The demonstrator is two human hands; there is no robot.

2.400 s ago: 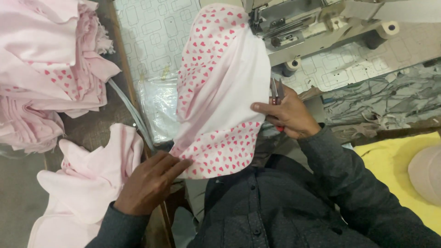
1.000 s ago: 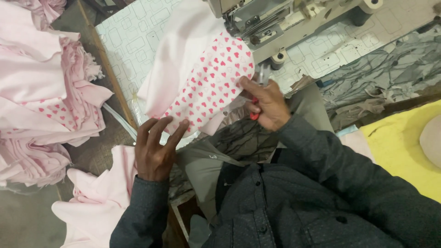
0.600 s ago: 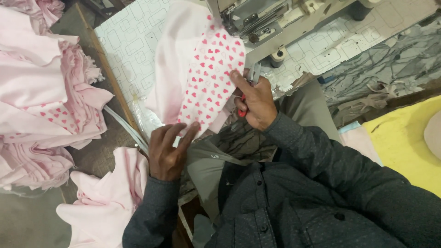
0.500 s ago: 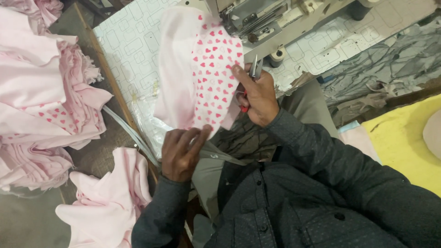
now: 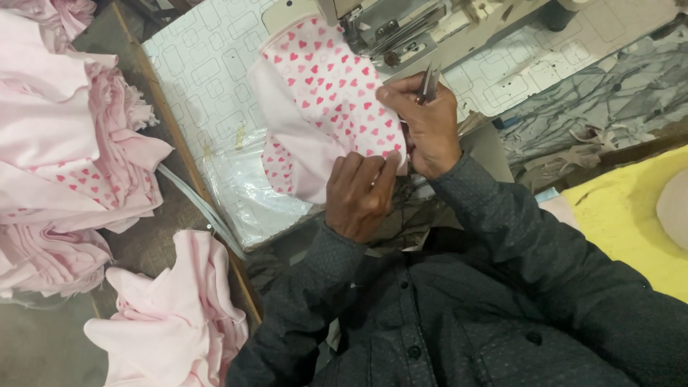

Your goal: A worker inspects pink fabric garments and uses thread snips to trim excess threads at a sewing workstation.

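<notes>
A pale pink fabric piece with small red hearts (image 5: 322,100) lies on the sewing table, its far end under the head of a grey sewing machine (image 5: 401,25). My left hand (image 5: 358,197) pinches the cloth's near edge with its fingers closed on it. My right hand (image 5: 423,122) rests on the cloth's right edge and grips small metal snips with red handles (image 5: 430,75), blades pointing toward the machine. Both sleeves are dark grey.
The table top (image 5: 208,64) is white with a square pattern; a clear plastic bag (image 5: 244,193) lies on it near the left edge. Stacks of pink cloth (image 5: 64,143) sit to the left, more pink pieces (image 5: 172,315) below. Yellow fabric (image 5: 631,222) lies at the right.
The heart cloth, held up in the air earlier, has come down onto the table toward the machine. My left hand moved up from the table edge and took hold of the cloth's near edge.
</notes>
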